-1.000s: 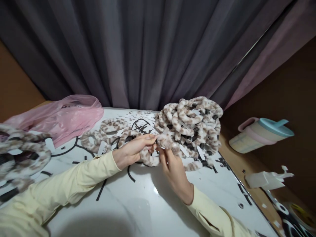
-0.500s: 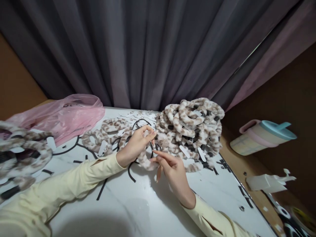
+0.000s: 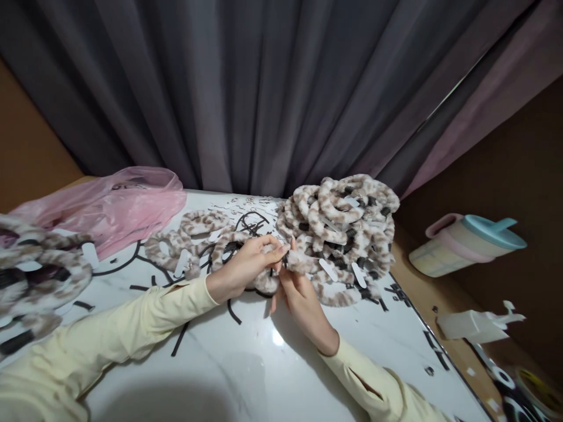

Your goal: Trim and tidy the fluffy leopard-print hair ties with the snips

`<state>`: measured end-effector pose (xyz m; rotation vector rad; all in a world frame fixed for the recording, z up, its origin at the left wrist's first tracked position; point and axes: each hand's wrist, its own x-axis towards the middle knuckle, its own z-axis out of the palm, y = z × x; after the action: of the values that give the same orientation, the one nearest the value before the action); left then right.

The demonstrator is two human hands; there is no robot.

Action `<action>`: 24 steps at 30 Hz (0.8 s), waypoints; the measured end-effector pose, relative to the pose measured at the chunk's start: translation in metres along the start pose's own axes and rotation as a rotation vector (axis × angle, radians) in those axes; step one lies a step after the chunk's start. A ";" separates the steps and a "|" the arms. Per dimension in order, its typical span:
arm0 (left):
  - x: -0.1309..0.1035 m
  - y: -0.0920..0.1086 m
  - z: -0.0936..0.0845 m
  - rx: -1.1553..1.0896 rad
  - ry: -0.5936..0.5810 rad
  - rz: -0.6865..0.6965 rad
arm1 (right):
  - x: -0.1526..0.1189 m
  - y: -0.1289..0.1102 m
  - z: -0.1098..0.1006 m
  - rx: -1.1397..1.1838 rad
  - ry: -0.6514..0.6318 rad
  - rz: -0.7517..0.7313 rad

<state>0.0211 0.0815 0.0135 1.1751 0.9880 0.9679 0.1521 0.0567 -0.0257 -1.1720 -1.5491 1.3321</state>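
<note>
My left hand (image 3: 250,262) and my right hand (image 3: 301,300) meet over the white table, their fingertips close together. Between them is a furry brown-and-white spotted strap (image 3: 299,262), pinched by both hands near a small dark part. Fingers cover most of that dark part, so its kind is hidden. Another furry length (image 3: 266,282) shows beneath my left hand. Right behind my hands rises a heap of similar furry straps (image 3: 341,212) with black ends and white tabs. Several more furry straps (image 3: 202,224) lie left of my hands, among black cords (image 3: 251,221).
Small metal pieces (image 3: 248,203) are scattered at the table's back. A pink plastic bag (image 3: 132,202) and more furry straps (image 3: 65,272) occupy the left. At right are a lidded cup (image 3: 461,246), a white bottle (image 3: 475,326), scissors (image 3: 504,378) and black scraps (image 3: 435,350).
My right hand has moved up and slightly left, bringing its fingertips against those of my left hand. My left hand has dropped a little. The furry piece between them has shifted.
</note>
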 end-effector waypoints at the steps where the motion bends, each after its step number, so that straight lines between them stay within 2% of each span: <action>1: -0.001 0.000 0.001 0.022 -0.002 0.008 | 0.001 0.000 -0.001 0.011 -0.017 0.001; 4: -0.004 -0.001 0.003 0.067 -0.013 0.031 | 0.002 0.004 -0.001 0.004 -0.047 0.017; 10: -0.008 -0.004 0.007 0.108 -0.080 0.092 | 0.004 0.015 -0.002 -0.317 0.136 -0.161; 14: -0.014 -0.004 0.010 0.204 -0.023 0.181 | 0.004 0.016 -0.005 -0.336 0.155 -0.189; 18: -0.022 -0.006 0.013 0.363 0.058 0.289 | 0.002 0.015 -0.005 -0.329 0.118 -0.189; 20: -0.024 -0.008 0.012 0.500 0.081 0.416 | -0.002 0.014 -0.003 -0.316 0.080 -0.185; 24: -0.019 -0.011 0.001 0.802 0.084 0.918 | -0.010 0.011 0.002 -0.251 -0.042 -0.171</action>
<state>0.0181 0.0616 0.0043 2.3982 0.9195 1.3729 0.1549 0.0465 -0.0366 -1.1365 -1.8443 1.0791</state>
